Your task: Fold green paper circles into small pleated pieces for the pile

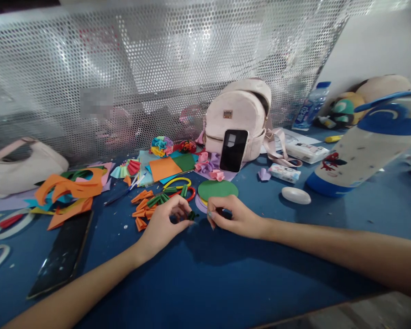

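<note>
My left hand (169, 220) is closed, thumb and fingers pinching a small dark green folded paper piece (192, 215) just above the table. To its right, my right hand (232, 214) is also closed, thumb against forefinger; whatever it may hold is too small to make out. The two hands are apart. Right behind my right hand lies a green paper circle (219, 188) on top of other round sheets. Several orange folded paper pieces (142, 210) and green folded paper pieces (158, 199) lie beside my left hand, near scissors with yellow and red handles (191, 194).
A pale backpack (236, 109) with a phone (233, 151) leaning on it stands against the perforated metal panel (164, 68). On the right is a large blue-lidded water bottle (366, 151). Orange paper scraps (68, 187) and a dark phone (63, 256) lie at left.
</note>
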`<move>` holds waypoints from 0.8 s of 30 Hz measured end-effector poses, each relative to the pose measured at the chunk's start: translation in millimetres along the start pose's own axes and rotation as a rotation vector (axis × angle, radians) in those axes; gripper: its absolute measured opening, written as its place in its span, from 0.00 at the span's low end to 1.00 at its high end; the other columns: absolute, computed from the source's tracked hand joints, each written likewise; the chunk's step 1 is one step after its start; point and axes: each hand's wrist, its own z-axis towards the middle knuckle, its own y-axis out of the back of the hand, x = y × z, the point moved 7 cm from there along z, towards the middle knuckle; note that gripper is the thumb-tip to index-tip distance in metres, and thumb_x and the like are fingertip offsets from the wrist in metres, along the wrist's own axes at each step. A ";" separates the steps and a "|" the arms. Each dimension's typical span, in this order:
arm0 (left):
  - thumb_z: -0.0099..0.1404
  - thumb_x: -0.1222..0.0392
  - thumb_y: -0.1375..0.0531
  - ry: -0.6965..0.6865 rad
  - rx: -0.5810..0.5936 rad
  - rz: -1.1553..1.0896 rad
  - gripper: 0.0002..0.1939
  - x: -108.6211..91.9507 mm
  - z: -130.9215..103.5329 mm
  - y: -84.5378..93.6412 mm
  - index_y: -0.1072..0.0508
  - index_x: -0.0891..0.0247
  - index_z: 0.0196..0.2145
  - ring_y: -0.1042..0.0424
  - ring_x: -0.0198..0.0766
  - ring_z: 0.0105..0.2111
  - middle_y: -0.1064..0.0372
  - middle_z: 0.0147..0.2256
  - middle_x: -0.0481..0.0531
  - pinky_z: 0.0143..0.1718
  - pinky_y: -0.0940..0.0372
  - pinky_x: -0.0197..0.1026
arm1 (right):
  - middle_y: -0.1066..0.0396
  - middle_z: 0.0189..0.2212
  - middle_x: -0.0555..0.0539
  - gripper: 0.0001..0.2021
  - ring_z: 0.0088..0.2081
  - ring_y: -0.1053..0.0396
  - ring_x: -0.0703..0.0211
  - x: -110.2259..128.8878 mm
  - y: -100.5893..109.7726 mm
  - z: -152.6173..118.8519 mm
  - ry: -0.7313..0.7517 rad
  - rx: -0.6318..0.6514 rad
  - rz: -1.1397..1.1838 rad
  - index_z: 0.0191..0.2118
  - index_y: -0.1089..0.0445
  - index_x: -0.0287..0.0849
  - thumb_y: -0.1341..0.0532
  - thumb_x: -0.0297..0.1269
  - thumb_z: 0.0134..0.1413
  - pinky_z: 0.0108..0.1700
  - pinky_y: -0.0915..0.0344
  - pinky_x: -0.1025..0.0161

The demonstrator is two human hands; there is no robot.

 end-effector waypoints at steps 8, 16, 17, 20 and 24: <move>0.66 0.69 0.38 -0.309 -0.097 0.353 0.07 -29.3 6.6 25.6 0.22 0.60 0.39 0.25 0.39 0.38 0.25 0.39 0.52 0.39 0.31 0.40 | 0.37 0.20 0.54 0.13 0.22 0.42 0.66 19.3 -14.2 -8.8 0.374 0.182 -0.277 0.28 0.40 0.43 0.49 0.34 0.66 0.28 0.47 0.67; 0.72 0.70 0.47 -0.450 -0.061 1.019 0.16 -20.5 26.0 52.0 0.26 0.65 0.52 0.25 0.49 0.46 0.25 0.49 0.60 0.45 0.30 0.49 | 0.32 0.24 0.50 0.18 0.24 0.40 0.63 32.7 -25.5 -18.7 0.595 0.212 -0.529 0.29 0.35 0.43 0.53 0.36 0.72 0.28 0.47 0.62; 0.72 0.70 0.47 -0.452 -0.064 1.038 0.16 -22.3 28.0 51.3 0.27 0.65 0.53 0.25 0.49 0.46 0.26 0.50 0.60 0.45 0.30 0.49 | 0.32 0.24 0.50 0.18 0.24 0.39 0.63 32.1 -25.2 -18.6 0.589 0.210 -0.534 0.29 0.35 0.43 0.53 0.36 0.72 0.28 0.47 0.63; 0.72 0.70 0.47 -0.515 -0.057 1.039 0.14 -36.0 33.6 38.6 0.26 0.65 0.51 0.25 0.49 0.46 0.25 0.49 0.59 0.47 0.32 0.51 | 0.31 0.24 0.50 0.18 0.24 0.39 0.63 31.0 -24.4 -18.6 0.581 0.209 -0.547 0.30 0.35 0.43 0.53 0.36 0.72 0.28 0.46 0.63; 0.73 0.70 0.47 -0.632 0.180 1.016 0.14 -49.9 44.4 -2.0 0.25 0.64 0.50 0.26 0.46 0.48 0.24 0.50 0.58 0.49 0.34 0.49 | 0.31 0.24 0.50 0.18 0.23 0.39 0.63 31.1 -23.6 -18.7 0.578 0.213 -0.556 0.30 0.35 0.43 0.53 0.36 0.72 0.28 0.46 0.63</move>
